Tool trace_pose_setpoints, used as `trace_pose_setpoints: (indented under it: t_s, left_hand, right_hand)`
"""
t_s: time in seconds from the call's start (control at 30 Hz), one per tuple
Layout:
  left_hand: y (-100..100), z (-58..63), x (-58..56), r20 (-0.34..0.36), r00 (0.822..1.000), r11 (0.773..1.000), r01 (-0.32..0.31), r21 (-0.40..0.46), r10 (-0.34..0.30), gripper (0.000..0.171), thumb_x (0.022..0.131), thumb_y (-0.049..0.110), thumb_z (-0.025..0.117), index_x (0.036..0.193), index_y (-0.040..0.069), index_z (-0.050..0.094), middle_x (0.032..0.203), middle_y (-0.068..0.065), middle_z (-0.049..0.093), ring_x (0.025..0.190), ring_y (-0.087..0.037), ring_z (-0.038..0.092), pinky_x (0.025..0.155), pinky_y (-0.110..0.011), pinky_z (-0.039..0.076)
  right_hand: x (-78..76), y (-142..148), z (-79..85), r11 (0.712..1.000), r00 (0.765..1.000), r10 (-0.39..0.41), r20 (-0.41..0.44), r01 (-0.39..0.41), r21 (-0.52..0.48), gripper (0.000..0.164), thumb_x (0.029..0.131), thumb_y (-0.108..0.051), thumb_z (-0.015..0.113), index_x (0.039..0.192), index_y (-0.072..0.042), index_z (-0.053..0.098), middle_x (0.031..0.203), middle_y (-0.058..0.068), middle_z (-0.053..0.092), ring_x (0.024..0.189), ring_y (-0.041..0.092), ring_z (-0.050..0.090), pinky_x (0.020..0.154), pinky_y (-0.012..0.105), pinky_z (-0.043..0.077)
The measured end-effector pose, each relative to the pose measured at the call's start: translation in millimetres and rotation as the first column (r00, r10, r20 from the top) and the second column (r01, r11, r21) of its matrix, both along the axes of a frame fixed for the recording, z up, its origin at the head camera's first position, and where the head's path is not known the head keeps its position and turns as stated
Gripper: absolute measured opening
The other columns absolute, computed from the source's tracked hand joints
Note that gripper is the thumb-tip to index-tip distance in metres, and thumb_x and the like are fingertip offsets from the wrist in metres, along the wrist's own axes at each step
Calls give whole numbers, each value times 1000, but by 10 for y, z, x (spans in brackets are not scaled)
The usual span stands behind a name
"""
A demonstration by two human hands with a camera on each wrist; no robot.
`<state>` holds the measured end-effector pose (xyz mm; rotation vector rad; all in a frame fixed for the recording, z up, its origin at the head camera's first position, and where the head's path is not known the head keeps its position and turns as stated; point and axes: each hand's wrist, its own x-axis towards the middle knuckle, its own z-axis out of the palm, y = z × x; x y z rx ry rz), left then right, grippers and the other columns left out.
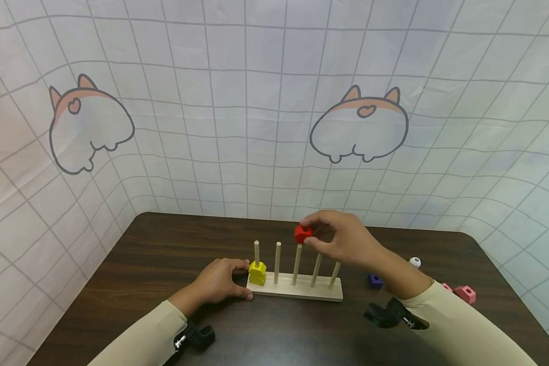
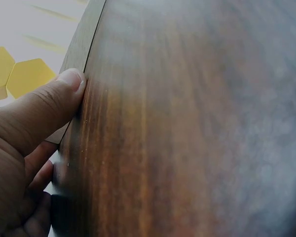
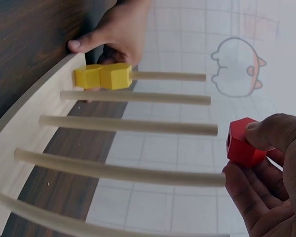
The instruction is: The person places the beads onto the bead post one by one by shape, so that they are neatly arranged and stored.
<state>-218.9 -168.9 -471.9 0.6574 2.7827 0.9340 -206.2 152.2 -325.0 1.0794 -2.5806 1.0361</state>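
My right hand (image 1: 347, 239) pinches a red hexagonal bead (image 1: 303, 234) between thumb and fingers. The bead is just above the top of the middle peg in the head view; in the right wrist view a hole shows in the bead's side (image 3: 240, 143). A wooden peg stand (image 1: 297, 291) with several upright pegs lies on the table. Two yellow hexagonal beads (image 1: 257, 273) are stacked on its leftmost peg; the other pegs are bare. My left hand (image 1: 215, 282) grips the stand's left end, thumb (image 2: 64, 94) against the front edge, fingers round the end.
Right of the stand, partly behind my right forearm, lie a dark blue block (image 1: 374, 281), a white bead (image 1: 415, 262) and pink blocks (image 1: 465, 294). A white grid-patterned curtain (image 1: 238, 127) hangs behind the dark wooden table (image 1: 164, 244).
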Motion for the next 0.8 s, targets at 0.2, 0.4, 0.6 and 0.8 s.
trace_pose_setpoints:
  t_s: [0.2, 0.4, 0.6, 0.8]
  left_hand:
    - [9, 2, -2, -6, 1000, 1000, 9, -1, -9, 73, 69, 43, 95, 130, 10, 70, 136, -6, 65, 129, -31, 58, 108, -53, 43]
    - [11, 9, 2, -6, 1000, 1000, 10, 1, -10, 73, 69, 43, 95, 129, 9, 70, 135, -6, 66, 129, -32, 58, 108, -53, 43]
    - [5, 15, 4, -12, 1000, 1000, 11, 8, -11, 71, 69, 42, 95, 127, 10, 71, 135, -7, 66, 128, -32, 59, 108, -53, 44]
    - [-4, 12, 3, -13, 1000, 1000, 22, 16, -21, 68, 69, 42, 95, 125, 11, 72, 134, -8, 67, 127, -32, 59, 107, -53, 44]
  right_hand:
    - [-8, -99, -13, 1000, 1000, 20, 17, -20, -23, 32, 89, -6, 80, 120, -8, 71, 110, 0, 73, 92, 12, 70, 83, 32, 59]
    - [-2, -208, 1, 999, 998, 27, 61, -24, -40, 31, 91, -7, 78, 121, -8, 70, 111, 0, 73, 94, 12, 70, 84, 32, 58]
    - [8, -308, 6, 999, 997, 27, 78, -24, -37, 31, 92, -8, 78, 121, -8, 70, 111, 0, 73, 94, 11, 69, 86, 33, 57]
    - [14, -418, -9, 999, 995, 45, 88, -42, -35, 30, 92, -8, 77, 121, -8, 69, 110, 0, 72, 94, 11, 69, 85, 32, 57]
